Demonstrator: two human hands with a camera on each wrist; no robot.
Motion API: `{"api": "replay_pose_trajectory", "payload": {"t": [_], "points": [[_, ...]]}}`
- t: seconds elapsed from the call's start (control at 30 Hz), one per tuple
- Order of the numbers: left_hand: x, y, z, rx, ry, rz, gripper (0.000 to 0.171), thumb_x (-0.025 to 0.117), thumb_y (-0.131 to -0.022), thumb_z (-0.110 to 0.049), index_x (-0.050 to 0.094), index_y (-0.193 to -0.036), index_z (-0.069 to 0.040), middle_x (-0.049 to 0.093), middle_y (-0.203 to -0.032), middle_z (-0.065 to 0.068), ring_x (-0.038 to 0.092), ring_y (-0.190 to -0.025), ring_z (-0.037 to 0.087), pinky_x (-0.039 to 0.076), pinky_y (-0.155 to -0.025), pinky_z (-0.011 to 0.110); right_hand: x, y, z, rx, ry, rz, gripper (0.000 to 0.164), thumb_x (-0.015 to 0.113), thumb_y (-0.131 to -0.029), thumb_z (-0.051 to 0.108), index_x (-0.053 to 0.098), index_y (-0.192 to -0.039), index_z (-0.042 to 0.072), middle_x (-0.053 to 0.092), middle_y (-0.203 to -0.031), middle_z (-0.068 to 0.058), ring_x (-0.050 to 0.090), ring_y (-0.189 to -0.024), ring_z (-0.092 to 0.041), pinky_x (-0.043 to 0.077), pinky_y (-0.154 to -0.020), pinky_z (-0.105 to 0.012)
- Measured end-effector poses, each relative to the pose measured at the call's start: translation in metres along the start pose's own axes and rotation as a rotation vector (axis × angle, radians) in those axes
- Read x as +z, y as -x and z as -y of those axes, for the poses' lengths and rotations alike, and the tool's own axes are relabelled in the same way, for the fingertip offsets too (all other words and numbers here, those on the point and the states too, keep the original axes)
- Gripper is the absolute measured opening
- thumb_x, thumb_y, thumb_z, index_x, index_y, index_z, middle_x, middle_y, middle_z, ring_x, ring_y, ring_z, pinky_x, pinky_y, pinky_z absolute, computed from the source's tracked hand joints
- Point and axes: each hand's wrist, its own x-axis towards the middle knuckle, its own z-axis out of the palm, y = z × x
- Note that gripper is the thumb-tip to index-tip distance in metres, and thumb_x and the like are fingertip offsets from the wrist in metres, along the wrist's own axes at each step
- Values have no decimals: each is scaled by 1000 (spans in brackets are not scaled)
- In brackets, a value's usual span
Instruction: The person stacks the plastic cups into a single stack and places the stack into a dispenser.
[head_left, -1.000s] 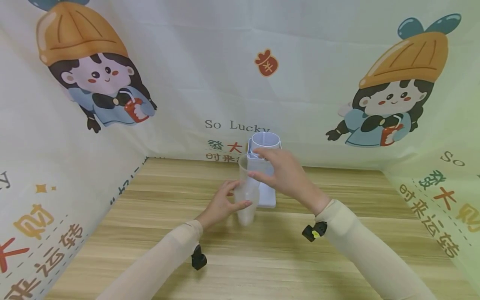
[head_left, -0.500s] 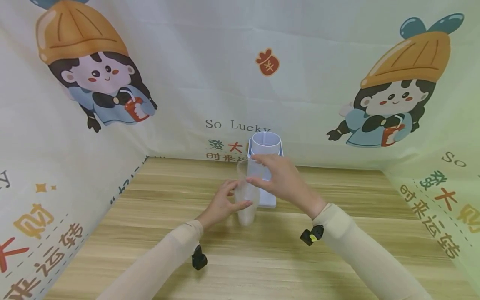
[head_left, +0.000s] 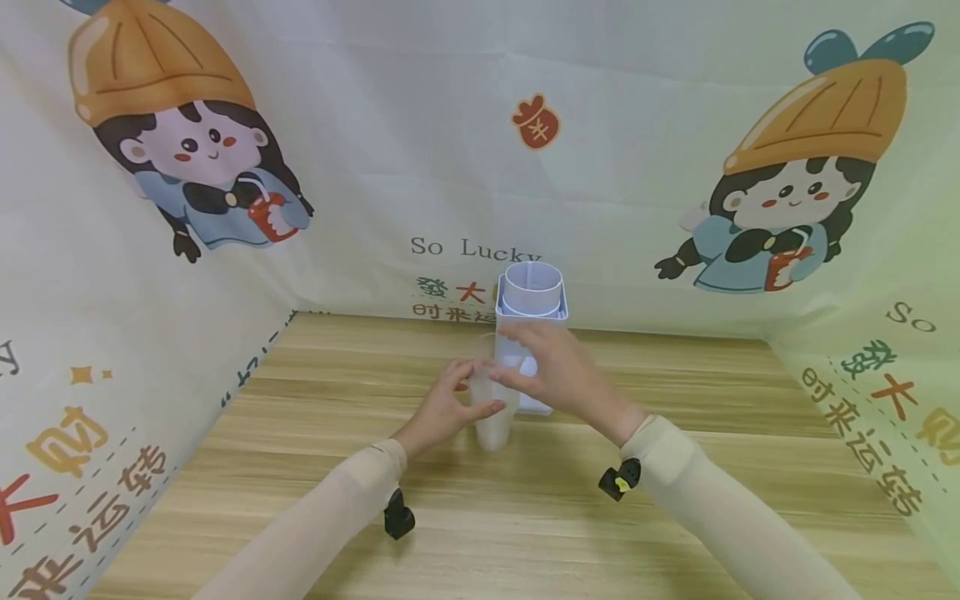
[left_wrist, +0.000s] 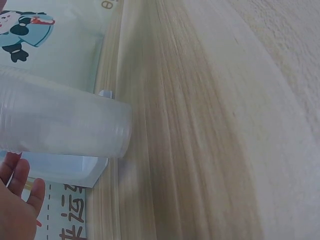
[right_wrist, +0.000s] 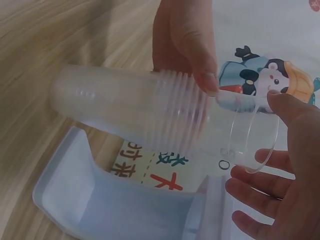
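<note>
My left hand (head_left: 444,410) grips a stack of clear plastic cups (right_wrist: 125,100) around its upper part, keeping it roughly upright over the table. At the mouth of that stack, my right hand (head_left: 558,367) holds a single clear plastic cup (right_wrist: 240,131) near its rim, between thumb and curled fingers. The single cup's lower part sits inside the stack. In the left wrist view, the stack (left_wrist: 65,117) extends beyond the fingers of my left hand (left_wrist: 17,205). Just behind both hands stands a pale plastic holder (head_left: 531,292) with a round open tube on top; my right hand partly covers it.
Beneath everything is a wood-grain table (head_left: 675,508). A printed cloth (head_left: 420,125) with cartoon figures rises along the back and both sides, and the holder stands close to its back part.
The right hand has moved down, lowering the single cup deeper into the stack. More of the holder's top shows. The left hand has stayed in place.
</note>
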Motion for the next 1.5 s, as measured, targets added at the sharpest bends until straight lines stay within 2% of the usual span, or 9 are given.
{"api": "replay_pose_trajectory", "payload": {"t": [0.37, 0.8, 1.07, 1.5], "points": [[0, 0, 0, 2, 10, 0, 58, 80, -84, -26, 55, -136, -22, 51, -133, 5, 46, -128, 23, 42, -109, 50, 10, 3, -2, -2, 36, 19, 63, 70, -87, 49, 60, -133, 8, 67, -129, -12, 62, -121, -31, 50, -102, -51], [-1, 0, -1, -3, -2, 9, 58, 79, -85, -24, 53, -137, -22, 51, -136, 5, 46, -129, 23, 42, -108, 50, 14, 8, -1, 21, 36, 81, 65, 71, -86, 52, 58, -135, 10, 65, -132, -13, 61, -123, -32, 49, -104, -50], [-1, 0, -2, 10, -6, -2, 58, 79, -85, -21, 54, -137, -19, 51, -136, 8, 47, -129, 26, 44, -107, 52, 19, 10, -4, 13, 39, 77, 65, 71, -86, 52, 58, -135, 10, 65, -131, -14, 62, -122, -32, 50, -102, -50], [0, 1, -3, 6, -15, -8, 58, 79, -85, -23, 55, -137, -21, 51, -138, 8, 47, -130, 26, 44, -106, 53, 20, 11, -6, -8, 46, 44, 62, 72, -86, 48, 60, -132, 9, 67, -128, -12, 63, -119, -30, 52, -100, -48]]}}
